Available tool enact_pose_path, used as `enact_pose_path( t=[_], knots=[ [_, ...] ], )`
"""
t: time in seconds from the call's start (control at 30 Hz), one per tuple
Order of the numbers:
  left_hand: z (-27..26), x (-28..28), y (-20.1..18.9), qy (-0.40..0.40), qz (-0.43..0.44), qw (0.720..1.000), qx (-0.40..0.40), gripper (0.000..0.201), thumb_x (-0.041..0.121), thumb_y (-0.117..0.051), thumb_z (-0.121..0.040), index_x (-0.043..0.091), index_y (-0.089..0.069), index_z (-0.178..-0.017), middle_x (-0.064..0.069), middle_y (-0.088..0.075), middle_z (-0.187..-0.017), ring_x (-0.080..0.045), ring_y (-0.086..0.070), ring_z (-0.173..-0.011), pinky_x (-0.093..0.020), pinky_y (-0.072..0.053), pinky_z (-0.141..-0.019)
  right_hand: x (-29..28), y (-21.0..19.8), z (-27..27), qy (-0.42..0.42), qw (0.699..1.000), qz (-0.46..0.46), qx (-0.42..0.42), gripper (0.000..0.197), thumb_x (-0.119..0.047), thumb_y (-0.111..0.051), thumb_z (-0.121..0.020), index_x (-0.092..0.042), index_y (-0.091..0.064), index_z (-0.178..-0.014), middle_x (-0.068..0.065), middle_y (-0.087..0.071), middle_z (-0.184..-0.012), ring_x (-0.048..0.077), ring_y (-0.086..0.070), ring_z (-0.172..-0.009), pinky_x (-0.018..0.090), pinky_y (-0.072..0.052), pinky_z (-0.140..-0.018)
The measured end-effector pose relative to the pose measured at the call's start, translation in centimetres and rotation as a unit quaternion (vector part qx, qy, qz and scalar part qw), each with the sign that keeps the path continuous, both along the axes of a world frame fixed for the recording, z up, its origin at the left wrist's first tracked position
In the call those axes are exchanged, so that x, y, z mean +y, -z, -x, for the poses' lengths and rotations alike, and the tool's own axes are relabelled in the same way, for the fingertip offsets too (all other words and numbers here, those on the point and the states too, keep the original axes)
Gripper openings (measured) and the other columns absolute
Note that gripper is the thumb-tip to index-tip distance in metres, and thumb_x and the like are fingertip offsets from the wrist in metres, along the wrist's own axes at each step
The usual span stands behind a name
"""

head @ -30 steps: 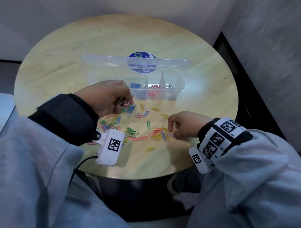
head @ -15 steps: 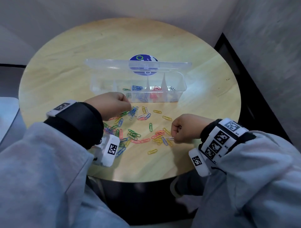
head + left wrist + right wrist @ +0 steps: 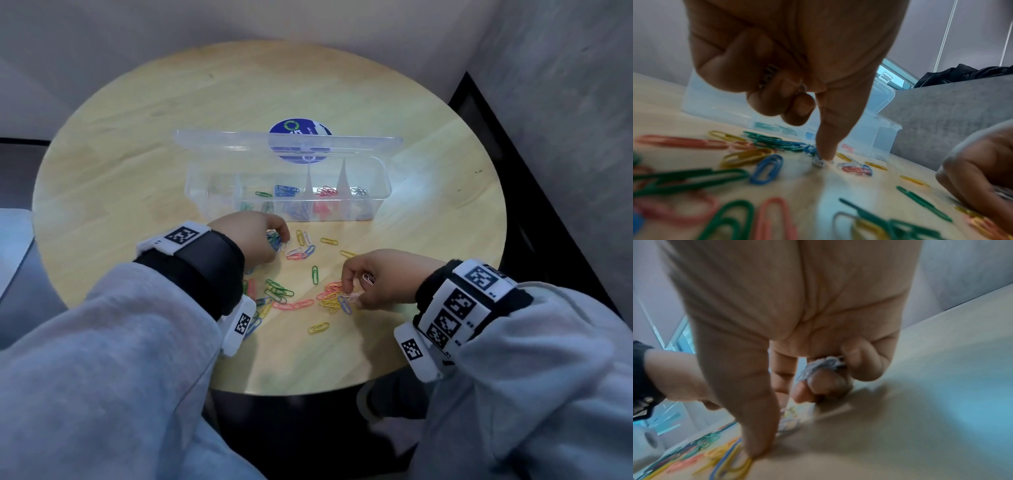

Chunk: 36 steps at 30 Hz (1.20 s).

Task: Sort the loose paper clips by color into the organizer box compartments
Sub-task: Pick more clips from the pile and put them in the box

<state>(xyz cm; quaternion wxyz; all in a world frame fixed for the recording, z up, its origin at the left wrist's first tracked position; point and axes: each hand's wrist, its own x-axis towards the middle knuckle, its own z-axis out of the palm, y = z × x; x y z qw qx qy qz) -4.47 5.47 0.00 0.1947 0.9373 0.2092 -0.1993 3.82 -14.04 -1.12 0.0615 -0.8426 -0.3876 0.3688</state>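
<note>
Clips (image 3: 301, 294) lie loose on the table (image 3: 137, 171), between the hands and the box (image 3: 380, 192), whose lid stands open behind so its compartments can receive them. The left hand (image 3: 250, 236) keeps pale clips curled in its fingers and presses one more with the thumb. The right hand (image 3: 383, 281) holds a pale bunch (image 3: 824, 365) the same way, probably to carry many at once. Toward the box there is free room; the near table edge is close.

Round wooden table (image 3: 137, 137) between pale wall (image 3: 205, 20) and grey wall (image 3: 565, 85).
</note>
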Motion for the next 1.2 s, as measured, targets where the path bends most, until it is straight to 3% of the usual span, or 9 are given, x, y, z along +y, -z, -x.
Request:
enact_pose_path(
  t=[0.13,0.27,0.5,0.67,0.73,0.87,1.03,1.13,1.2],
  knots=[
    [-0.2,-0.4,0.4,-0.01,-0.006,1.0,-0.008,0.021,0.015,-0.057,-0.082,0.033,-0.055,-0.091,0.009,-0.042,-0.066,-0.015,-0.048,-0.061,-0.023,-0.033,-0.051,0.2,0.1,0.2,-0.024,0.999,0.012,-0.029,0.01,-0.018,-0.062,-0.08,-0.026,-0.058,-0.083,-0.011,-0.046,-0.069,0.003,-0.042,-0.061,0.022,-0.034,-0.053],
    [-0.4,-0.7,0.8,-0.007,-0.001,1.0,-0.013,0.013,0.014,-0.06,-0.08,0.026,-0.056,-0.084,0.01,-0.045,-0.067,-0.012,-0.045,-0.058,-0.023,-0.033,-0.053,0.2,0.0,0.3,-0.033,0.998,0.02,-0.042,0.007,-0.016,-0.06,-0.083,-0.023,-0.06,-0.081,-0.011,-0.047,-0.068,0.004,-0.042,-0.059,0.019,-0.031,-0.05],
    [-0.4,-0.6,0.9,-0.012,-0.007,1.0,-0.003,0.021,0.025,-0.07,-0.078,0.025,-0.051,-0.088,0.012,-0.042,-0.073,-0.02,-0.051,-0.082,-0.025,-0.035,-0.064,-0.2,0.1,-0.4,-0.006,0.999,0.025,-0.032,0.011,-0.022,-0.062,-0.083,-0.025,-0.06,-0.073,-0.011,-0.051,-0.068,0.004,-0.047,-0.061,0.021,-0.036,-0.054],
    [-0.5,-0.8,0.7,-0.003,-0.002,1.0,0.008,0.022,0.019,-0.067,-0.081,0.026,-0.052,-0.067,0.011,-0.048,-0.072,-0.016,-0.051,-0.08,-0.021,-0.033,-0.052,-0.7,-0.5,-1.2,0.067,0.996,-0.011,0.052,0.014,-0.02,-0.063,-0.083,-0.025,-0.061,-0.07,-0.01,-0.058,-0.064,0.012,-0.053,-0.062,0.026,-0.044,-0.064],
    [-0.5,-0.8,0.8,-0.004,0.001,1.0,0.017,0.022,0.019,-0.067,-0.081,0.025,-0.053,-0.066,0.01,-0.05,-0.071,-0.016,-0.052,-0.079,-0.022,-0.035,-0.053,-0.8,-0.8,-1.7,0.148,0.973,-0.079,0.158,0.019,-0.006,-0.059,-0.085,-0.019,-0.06,-0.07,-0.007,-0.059,-0.06,0.01,-0.049,-0.055,0.023,-0.041,-0.057],
    [-0.3,-1.0,0.7,-0.011,0.006,0.999,0.029,0.019,0.02,-0.069,-0.08,0.021,-0.055,-0.065,0.008,-0.052,-0.067,-0.016,-0.052,-0.074,-0.02,-0.035,-0.052,-1.0,-0.7,-2.5,0.318,0.857,-0.193,0.357,0.025,0.007,-0.048,-0.09,-0.008,-0.052,-0.07,0.005,-0.058,-0.063,0.006,-0.055,-0.047,0.015,-0.041,-0.044],
    [0.2,-0.7,0.1,-0.039,0.064,0.997,0.025,0.013,0.022,-0.07,-0.075,0.018,-0.061,-0.067,0.003,-0.055,-0.061,-0.018,-0.052,-0.066,-0.022,-0.042,-0.063,-0.9,-0.4,-2.5,0.364,0.798,-0.229,0.422,0.022,0.008,-0.046,-0.09,-0.006,-0.052,-0.075,0.004,-0.062,-0.056,0.008,-0.059,-0.045,0.015,-0.048,-0.043],
    [0.1,-0.2,-1.0,-0.076,0.161,0.984,0.003,0.019,0.021,-0.071,-0.078,0.018,-0.057,-0.065,0.002,-0.048,-0.055,-0.015,-0.043,-0.052,-0.02,-0.034,-0.051,-0.8,-0.5,-2.6,0.38,0.781,-0.242,0.432,0.02,0.007,-0.044,-0.092,-0.005,-0.056,-0.083,0.004,-0.062,-0.058,0.009,-0.059,-0.047,0.016,-0.049,-0.046],
    [-0.1,0.2,-1.5,-0.128,0.266,0.955,-0.027,0.023,0.01,-0.064,-0.083,0.015,-0.051,-0.065,0.0,-0.045,-0.055,-0.012,-0.037,-0.047,-0.019,-0.029,-0.045,-0.7,-0.5,-2.7,0.392,0.757,-0.252,0.457,0.022,0.004,-0.039,-0.094,-0.003,-0.059,-0.09,0.005,-0.062,-0.06,0.011,-0.06,-0.049,0.017,-0.052,-0.049]
  ],
)
